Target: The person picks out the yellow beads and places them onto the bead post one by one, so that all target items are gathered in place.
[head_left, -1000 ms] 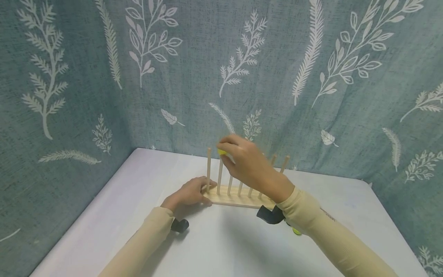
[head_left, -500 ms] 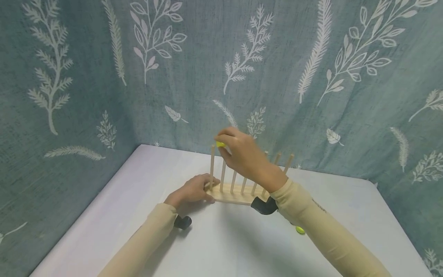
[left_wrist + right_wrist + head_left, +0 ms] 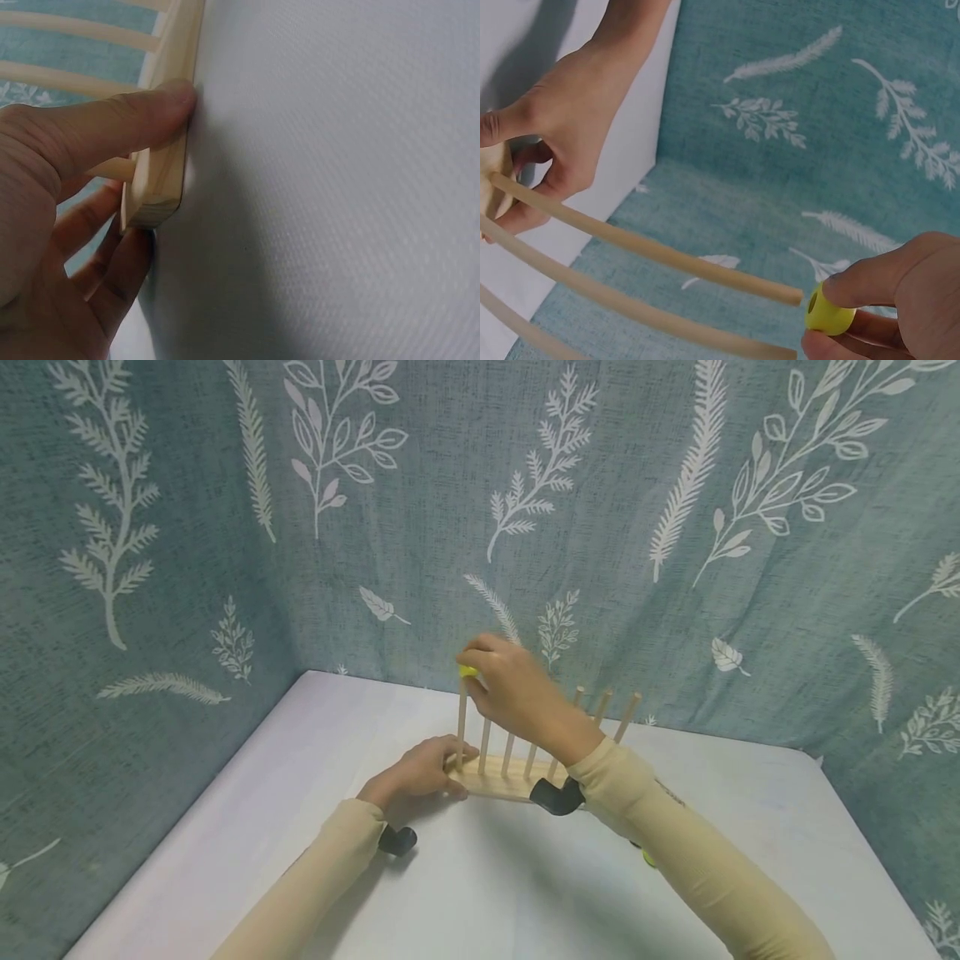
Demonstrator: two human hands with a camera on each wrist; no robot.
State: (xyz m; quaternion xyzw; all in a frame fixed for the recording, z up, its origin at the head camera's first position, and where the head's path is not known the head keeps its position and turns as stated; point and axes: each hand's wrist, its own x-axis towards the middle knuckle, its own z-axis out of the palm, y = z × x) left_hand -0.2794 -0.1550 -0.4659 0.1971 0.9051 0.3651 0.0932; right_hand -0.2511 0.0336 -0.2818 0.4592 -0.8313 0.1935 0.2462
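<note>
A wooden peg rack, with a row of upright pegs on a flat base (image 3: 491, 787), stands on the white table. My left hand (image 3: 423, 767) grips the base's left end, thumb (image 3: 150, 120) along the front edge and fingers behind. My right hand (image 3: 517, 693) pinches a yellow bead (image 3: 831, 315) between thumb and fingers. In the right wrist view, the bead's hole faces the tip of the leftmost peg (image 3: 705, 270); whether they touch I cannot tell. My right hand hides the tops of some middle pegs in the head view.
Partly behind the right sleeve (image 3: 675, 827), a yellow-green object (image 3: 648, 857) lies on the table (image 3: 465, 893). A patterned teal curtain (image 3: 420, 510) hangs around the table's back and left sides. A black wrist mount (image 3: 557, 795) hangs below the right wrist, close to the rack's front.
My right hand has carried the bead left, from near the second peg to the top of the leftmost peg. My left hand keeps its grip on the base. The head view has shifted slightly.
</note>
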